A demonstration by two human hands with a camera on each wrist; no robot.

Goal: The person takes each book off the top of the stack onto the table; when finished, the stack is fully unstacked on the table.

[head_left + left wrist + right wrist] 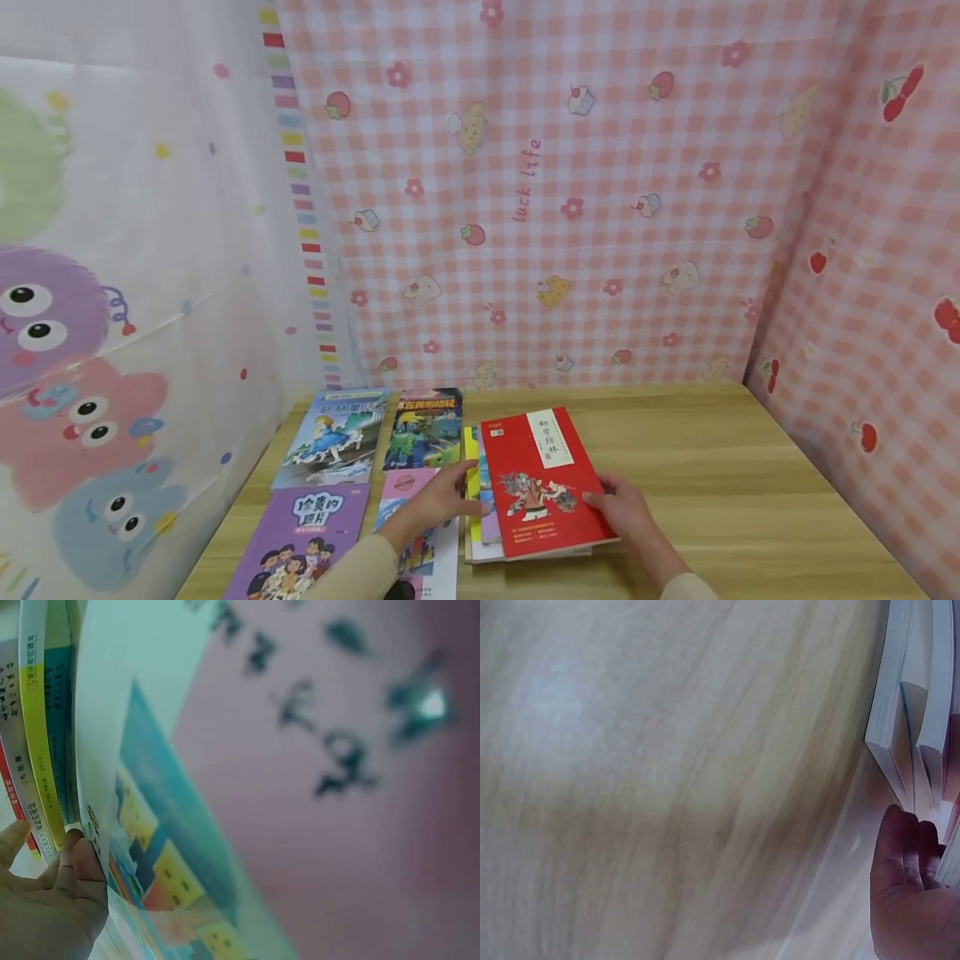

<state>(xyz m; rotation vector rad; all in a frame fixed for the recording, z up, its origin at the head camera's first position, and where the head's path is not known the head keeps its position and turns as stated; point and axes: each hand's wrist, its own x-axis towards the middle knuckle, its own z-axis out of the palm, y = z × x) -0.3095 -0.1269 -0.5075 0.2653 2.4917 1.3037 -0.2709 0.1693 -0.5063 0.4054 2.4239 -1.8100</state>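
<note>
A red book (551,492) with a white title panel lies at an angle on top of a stack of books in the head view. My right hand (630,512) grips its lower right edge, thumb on the cover and fingers beneath. In the right wrist view, my right hand (911,900) is beside the page edges (889,727) of the stacked books. My left hand (438,500) is at the stack's left side, thumb and fingers spread apart. My left hand (56,904) is close to several spines (37,750) in the left wrist view; contact is unclear.
Left of the stack lie a blue book (330,437), a dark book with green dinosaurs (423,433), a purple book (300,533) and a pink-and-white book (442,562), partly under my left arm. Wooden tabletop (712,467) extends right. A checked curtain (547,333) hangs behind.
</note>
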